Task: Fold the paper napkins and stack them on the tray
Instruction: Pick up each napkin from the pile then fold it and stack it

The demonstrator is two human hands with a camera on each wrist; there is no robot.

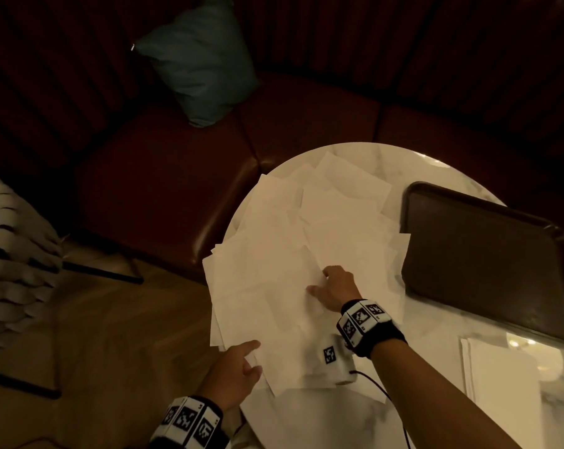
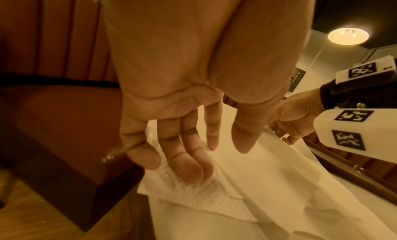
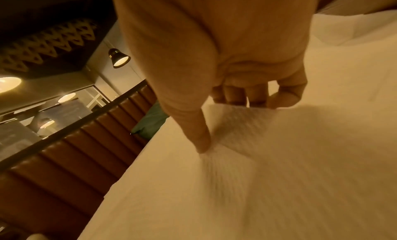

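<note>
While the loose napkins (image 1: 293, 241) lie spread in an overlapping heap over the left half of the round marble worktop (image 1: 339, 416), some corners overhanging its left edge, both hands are on the heap. Right hand (image 1: 334, 288): fingers curled, thumb and fingers pinching up a raised fold of the top napkin (image 3: 247, 125) near the middle of the heap; the right wrist view is blurred but shows the thumb tip pressed into the paper. Left hand (image 1: 238, 367): grip open, fingers straight and relaxed, fingertips (image 2: 193, 174) touching a napkin corner at the worktop's near left edge; holds nothing. Dark brown tray (image 1: 488, 254) sits at the right edge of the worktop, just beside the heap, no napkins visible on it. A small stack of flat white sheets (image 1: 501, 374) lies at the near right, in front of the tray. Red leather bench (image 1: 164, 189) with a teal cushion (image 1: 199, 59) curves behind the worktop.
</note>
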